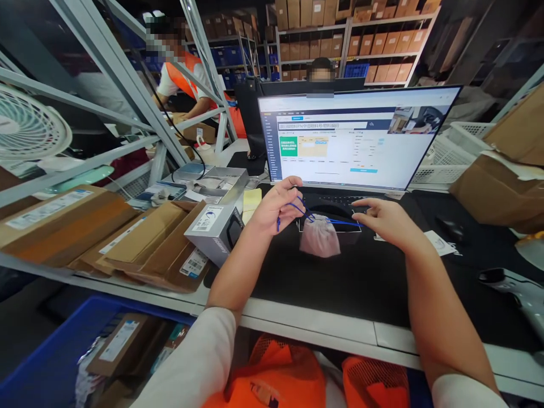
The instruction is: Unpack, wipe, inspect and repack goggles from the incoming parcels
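A small pale drawstring pouch point(320, 238) hangs over the black desk mat, between my two hands. Its blue cord point(343, 222) is stretched out to both sides. On the left, my left hand point(280, 207) has its fingers closed around one end of the cord, with loops showing by the fingers. My right hand point(385, 218) pinches the other end between thumb and fingertips. The mouth of the pouch looks gathered. What is inside it cannot be seen. Behind the pouch lie a dark keyboard point(340, 200) and a black curved item that I cannot make out.
A monitor point(340, 153) stands at the back. Left are a grey product box point(215, 229) and several opened cardboard boxes point(144, 243). A mouse point(449, 228) and a barcode scanner point(516, 292) lie right. A blue bin point(40, 362) sits below the desk. Two people are beyond.
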Motion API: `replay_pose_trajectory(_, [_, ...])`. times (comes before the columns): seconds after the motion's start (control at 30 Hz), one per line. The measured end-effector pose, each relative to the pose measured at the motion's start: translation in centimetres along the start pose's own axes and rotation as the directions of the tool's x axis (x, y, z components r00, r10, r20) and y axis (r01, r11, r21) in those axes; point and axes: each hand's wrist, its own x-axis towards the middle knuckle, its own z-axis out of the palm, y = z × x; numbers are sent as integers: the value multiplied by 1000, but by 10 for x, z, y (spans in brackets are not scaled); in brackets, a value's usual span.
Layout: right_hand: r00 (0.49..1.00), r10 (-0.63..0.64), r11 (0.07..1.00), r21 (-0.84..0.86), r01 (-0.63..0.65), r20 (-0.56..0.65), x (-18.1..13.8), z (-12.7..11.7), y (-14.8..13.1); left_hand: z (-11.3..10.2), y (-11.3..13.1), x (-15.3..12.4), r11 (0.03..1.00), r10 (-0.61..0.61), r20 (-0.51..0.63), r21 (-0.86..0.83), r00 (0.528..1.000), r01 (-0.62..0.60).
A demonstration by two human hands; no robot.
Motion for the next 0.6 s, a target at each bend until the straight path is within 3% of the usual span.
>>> replay_pose_trajectory(0.13, [991, -39, 997, -61, 47, 129, -8, 10, -17, 9, -6, -3, 999, -12, 17, 38, 1000, 11])
replay_pose_trajectory(0.27, [936, -281, 959, 104, 265, 212, -18, 28, -37, 10, -22, 0, 976, 0, 54, 219, 999, -12])
replay_pose_trajectory(0.33, [906, -343, 937, 149, 315, 247, -21, 42, -48, 14, -31, 0, 936, -1, 87, 349, 996, -29])
replay_pose_trajectory(0.47, [924, -265, 963, 19, 270, 277, -18, 61, -58, 20, -44, -5, 775, 92, 108, 617, 990, -139])
replay_pose_trajectory(0.6, [937, -265, 964, 60, 258, 227, -12, 37, -42, 5, -47, 4, 553, 366, 70, 786, 928, -277])
